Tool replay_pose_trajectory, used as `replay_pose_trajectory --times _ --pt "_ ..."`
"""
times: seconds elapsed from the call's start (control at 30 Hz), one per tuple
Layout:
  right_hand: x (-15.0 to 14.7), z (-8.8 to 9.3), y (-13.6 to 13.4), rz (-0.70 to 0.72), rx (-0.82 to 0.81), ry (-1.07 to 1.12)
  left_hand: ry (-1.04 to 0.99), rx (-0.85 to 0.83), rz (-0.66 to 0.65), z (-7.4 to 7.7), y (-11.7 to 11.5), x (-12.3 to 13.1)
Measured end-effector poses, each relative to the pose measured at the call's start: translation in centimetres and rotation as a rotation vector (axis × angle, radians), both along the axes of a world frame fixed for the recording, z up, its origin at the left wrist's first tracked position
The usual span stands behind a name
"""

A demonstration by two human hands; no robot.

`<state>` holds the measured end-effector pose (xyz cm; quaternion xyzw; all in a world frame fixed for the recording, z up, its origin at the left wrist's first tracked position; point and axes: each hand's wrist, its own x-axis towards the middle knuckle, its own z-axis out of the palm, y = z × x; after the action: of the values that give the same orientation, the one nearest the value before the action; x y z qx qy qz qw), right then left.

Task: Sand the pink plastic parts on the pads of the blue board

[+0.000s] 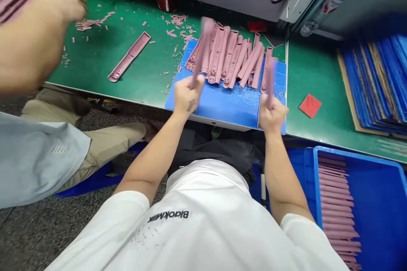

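Observation:
My left hand [187,96] is closed round the lower end of a long pink plastic part [201,51], which stands nearly upright and is smeared by motion. On the right, my right hand [272,114] grips another long pink plastic part [271,82], also upright and blurred. Both hands are over a blue mat [222,103] at the table's front edge. Behind them, a heap of similar pink parts [230,57] lies on the mat, some with their hollow inner side up. The lower ends of both held parts are hidden in my fingers.
A co-worker's arm [34,38] reaches in at left. One pink part [129,57] lies on the green table [92,59] among pink scraps [178,20]. At right are a red square [310,106], stacked blue sheets [375,84] and a blue bin [378,194] holding rows of pink parts.

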<state>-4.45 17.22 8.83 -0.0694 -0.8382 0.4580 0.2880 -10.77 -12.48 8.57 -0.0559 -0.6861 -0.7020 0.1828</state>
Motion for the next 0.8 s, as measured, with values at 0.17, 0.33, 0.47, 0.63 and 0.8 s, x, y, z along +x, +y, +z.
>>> replay_pose_trajectory --times 0.17,0.33,0.47,0.63,0.8 --pt "0.0 0.2 0.0 -0.088 0.030 0.111 0.037 -0.092 0.025 0.7 1.8 0.8" --pt "0.0 -0.4 -0.4 0.000 0.081 0.065 0.014 -0.174 -0.070 0.9 2.0 1.1" --pt "-0.2 -0.4 -0.8 -0.067 0.121 0.156 0.007 -0.187 0.012 0.8 1.4 1.0" --pt "-0.7 -0.1 -0.6 -0.028 -0.004 0.130 -0.021 -0.174 -0.035 0.5 1.3 0.9" --pt "-0.4 0.0 -0.4 -0.015 -0.097 0.041 -0.078 -0.181 -0.128 0.6 1.9 1.2"
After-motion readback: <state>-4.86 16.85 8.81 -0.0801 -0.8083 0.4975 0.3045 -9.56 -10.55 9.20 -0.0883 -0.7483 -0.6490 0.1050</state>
